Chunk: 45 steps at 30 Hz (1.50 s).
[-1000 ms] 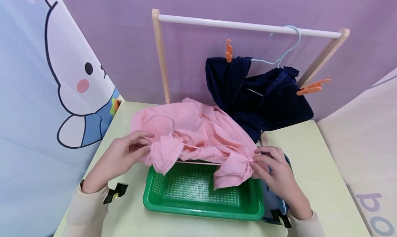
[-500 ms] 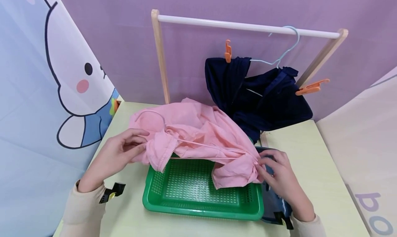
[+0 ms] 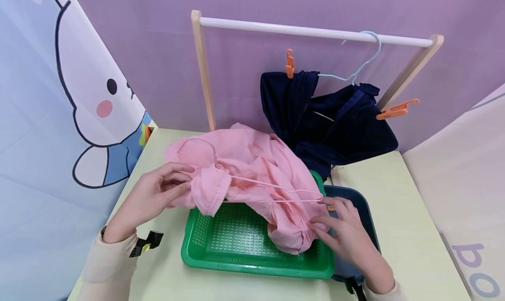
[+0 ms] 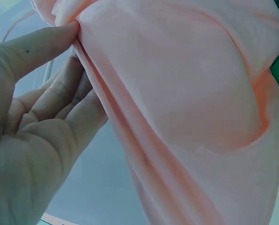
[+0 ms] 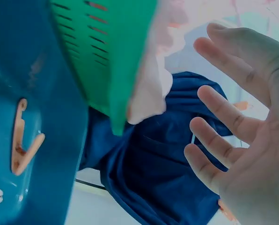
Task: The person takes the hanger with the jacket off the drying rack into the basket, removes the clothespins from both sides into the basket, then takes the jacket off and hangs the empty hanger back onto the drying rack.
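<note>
A pink garment [image 3: 252,152] lies bunched over the back of a green basket [image 3: 252,270]. My left hand [image 3: 155,191] pinches its cloth between thumb and fingers, at the left end. A pale pink hanger [image 3: 292,201] runs across the garment. Its left end is hidden inside the cloth, and its right end is bare. My right hand [image 3: 343,231] is beside that bare end and the loose right part of the garment. The right wrist view shows its fingers spread, with nothing gripped.
Behind, a navy garment [image 3: 331,134] hangs on a light blue hanger [image 3: 367,64] from a rack's white bar [image 3: 276,28], with orange clothespins [image 3: 289,64] on it. A dark blue bin [image 3: 360,204] beside the basket holds a clothespin [image 5: 18,140].
The garment's right part has come off the hanger's right end and dropped toward the basket. My right hand has let go of the cloth. My left hand keeps its pinch, nearly still.
</note>
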Available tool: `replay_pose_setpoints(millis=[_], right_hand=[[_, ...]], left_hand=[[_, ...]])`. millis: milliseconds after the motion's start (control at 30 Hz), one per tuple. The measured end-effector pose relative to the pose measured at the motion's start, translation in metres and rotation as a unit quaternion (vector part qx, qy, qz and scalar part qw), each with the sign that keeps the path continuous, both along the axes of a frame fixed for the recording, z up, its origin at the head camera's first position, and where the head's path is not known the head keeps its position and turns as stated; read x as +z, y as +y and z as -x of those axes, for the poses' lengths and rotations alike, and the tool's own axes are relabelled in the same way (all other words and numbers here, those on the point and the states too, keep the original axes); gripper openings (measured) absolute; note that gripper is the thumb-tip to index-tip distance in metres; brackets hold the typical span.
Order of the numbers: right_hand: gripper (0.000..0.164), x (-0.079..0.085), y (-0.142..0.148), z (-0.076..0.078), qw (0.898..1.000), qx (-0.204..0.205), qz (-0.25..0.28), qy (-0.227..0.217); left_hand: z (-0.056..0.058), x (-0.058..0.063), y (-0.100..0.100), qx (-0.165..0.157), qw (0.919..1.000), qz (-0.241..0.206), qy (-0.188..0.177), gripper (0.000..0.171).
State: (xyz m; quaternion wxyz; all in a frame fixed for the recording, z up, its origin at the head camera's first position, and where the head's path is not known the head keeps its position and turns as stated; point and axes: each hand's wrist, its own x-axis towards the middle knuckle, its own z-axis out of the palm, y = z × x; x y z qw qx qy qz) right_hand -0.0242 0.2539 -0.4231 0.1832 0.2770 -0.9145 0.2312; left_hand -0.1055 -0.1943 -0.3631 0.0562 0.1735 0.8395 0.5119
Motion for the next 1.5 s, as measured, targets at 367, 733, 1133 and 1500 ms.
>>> replay_pose_setpoints(millis=[367,733,1133,1500], right_hand=[[0.041,0.031,0.011,0.009,0.991,-0.008,0.088,0.100],[0.033,0.050,-0.036,0.032,0.980,0.052,0.116,0.151],[0.031,0.046,-0.076,0.049,0.991,0.054,0.064,0.105],[0.033,0.045,-0.065,0.048,0.985,0.039,0.073,0.154]], left_hand=[[0.001,-0.001,0.018,-0.041,0.9985,-0.023,0.027,0.024],[-0.003,-0.005,0.048,-0.073,0.9956,-0.031,0.050,0.021],[-0.006,-0.007,0.068,-0.081,0.9955,-0.028,0.040,0.024],[-0.006,-0.008,0.091,-0.092,0.9939,-0.049,0.035,0.022]])
